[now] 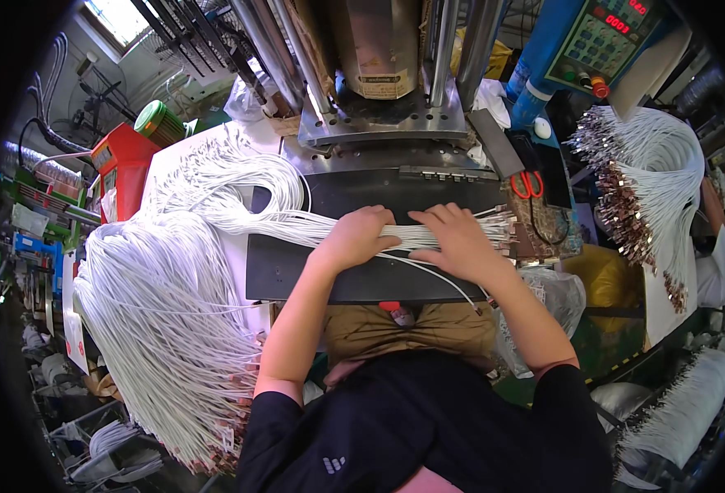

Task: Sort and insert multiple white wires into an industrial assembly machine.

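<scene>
A bundle of white cables lies crosswise over a black work plate in front of me. My left hand is closed round the bundle near its middle. To the right, my right hand grips the same bundle, thumb on the near side and fingers over the far side. Small connector ends of the bundle stick out past my right hand. One loose cable droops apart from the rest toward the plate's near edge. The palms hide part of the bundle.
Behind the plate stands a press with a metal base. A large heap of white cables hangs at the left. Red-handled scissors lie right of the plate. More cables hang far right, near a blue control box.
</scene>
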### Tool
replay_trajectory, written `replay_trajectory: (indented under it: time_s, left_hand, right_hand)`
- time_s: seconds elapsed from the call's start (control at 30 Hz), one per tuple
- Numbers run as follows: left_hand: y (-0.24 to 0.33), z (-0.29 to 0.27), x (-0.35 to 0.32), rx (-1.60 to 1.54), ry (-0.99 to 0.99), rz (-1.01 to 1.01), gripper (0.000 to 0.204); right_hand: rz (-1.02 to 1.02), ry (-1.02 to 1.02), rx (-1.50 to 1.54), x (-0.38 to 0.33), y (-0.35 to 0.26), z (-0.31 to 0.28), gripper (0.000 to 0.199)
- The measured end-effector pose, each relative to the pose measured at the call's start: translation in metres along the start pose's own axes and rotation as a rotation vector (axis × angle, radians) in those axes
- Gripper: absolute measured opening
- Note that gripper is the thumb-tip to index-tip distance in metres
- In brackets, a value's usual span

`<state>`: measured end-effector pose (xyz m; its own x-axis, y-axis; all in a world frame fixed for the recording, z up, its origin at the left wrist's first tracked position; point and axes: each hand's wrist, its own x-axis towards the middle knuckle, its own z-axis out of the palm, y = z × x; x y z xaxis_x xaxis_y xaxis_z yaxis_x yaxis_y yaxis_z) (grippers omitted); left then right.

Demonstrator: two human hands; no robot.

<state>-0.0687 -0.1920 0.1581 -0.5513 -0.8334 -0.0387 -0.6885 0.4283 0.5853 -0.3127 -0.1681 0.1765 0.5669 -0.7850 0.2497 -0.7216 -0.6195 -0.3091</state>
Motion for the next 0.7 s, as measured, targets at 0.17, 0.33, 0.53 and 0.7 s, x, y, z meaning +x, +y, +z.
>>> replay_trajectory:
  time_s: [0.17, 0.33, 0.53, 0.7]
  left_hand:
    - [0.0, -0.028, -0.012, -0.112, 0.105, 0.055, 0.033]
    - [-0.022, -0.038, -0.035, 0.208, 0.132, -0.04, 0.037]
    - [-0.036, -0.055, -0.024, -0.058, -0.077, -0.226, 0.037]
    - [-0.037, -0.062, -0.031, -0.349, 0.091, -0.286, 0.042]
  right_hand:
    - [0.212, -0.181, 0.172, -0.007, 0.027, 0.0, 0.043]
    - [0.216, -0.247, -0.017, -0.014, 0.036, -0.027, 0.043]
    - [-0.052, 0.104, 0.086, 0.001, -0.007, 0.012, 0.035]
    - [0.279, -0.116, 0.17, -0.008, 0.039, -0.021, 0.048]
